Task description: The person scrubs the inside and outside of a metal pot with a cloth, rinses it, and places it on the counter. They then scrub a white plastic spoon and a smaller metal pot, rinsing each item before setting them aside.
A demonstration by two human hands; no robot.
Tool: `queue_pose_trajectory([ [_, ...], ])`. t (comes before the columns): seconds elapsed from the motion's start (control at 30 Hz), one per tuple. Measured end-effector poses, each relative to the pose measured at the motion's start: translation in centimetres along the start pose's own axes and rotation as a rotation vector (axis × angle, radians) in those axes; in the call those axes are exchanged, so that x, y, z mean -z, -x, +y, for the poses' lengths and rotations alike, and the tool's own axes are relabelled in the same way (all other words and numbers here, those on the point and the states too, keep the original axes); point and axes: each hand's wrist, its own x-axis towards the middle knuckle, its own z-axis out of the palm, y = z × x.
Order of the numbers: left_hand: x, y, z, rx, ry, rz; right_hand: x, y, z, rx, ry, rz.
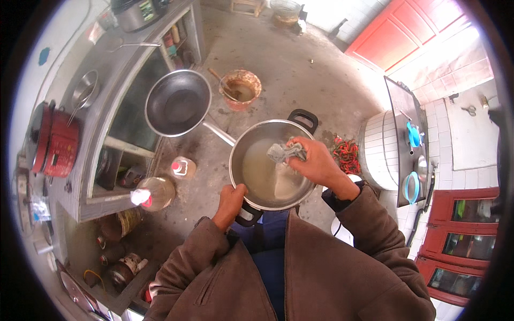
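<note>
A wide two-handled metal pot [257, 132] with black loop handles is just in front of my body. Cloudy water [259, 176] lies in its bottom. My left hand [231, 204] grips the near left rim beside the near handle, thumb over the edge. Over the inside of the pot, my right hand [317, 162] clutches a crumpled grey scrubbing cloth [283, 153]. Whether the cloth touches the water or the wall, I cannot tell. Beyond the pot to the left is a dark wok [178, 102], its steel handle running towards the pot's rim.
A stained bucket [241, 96] with a wooden-handled tool stands on the concrete floor. Plastic jugs [158, 194] are left of me, near a counter [76, 196] holding a red cooker [56, 140]. Red chillies [346, 154] lie right, before a tiled stove [381, 148].
</note>
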Motion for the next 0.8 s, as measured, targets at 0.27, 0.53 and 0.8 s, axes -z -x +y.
queue_pose_trajectory([
  [0.27,-7.6,-9.5,6.1,0.111,0.025,-0.006,8.7,-10.1,7.1,-0.132,-0.188,-0.076],
  [0.53,-16.0,-18.4,9.9,-0.071,-0.005,0.201,17.3,-23.0,14.2,0.229,0.183,-0.312],
  [0.8,-18.4,-25.1,15.2,-0.121,-0.003,0.280,15.0,-32.7,21.7,0.365,0.918,-0.750],
])
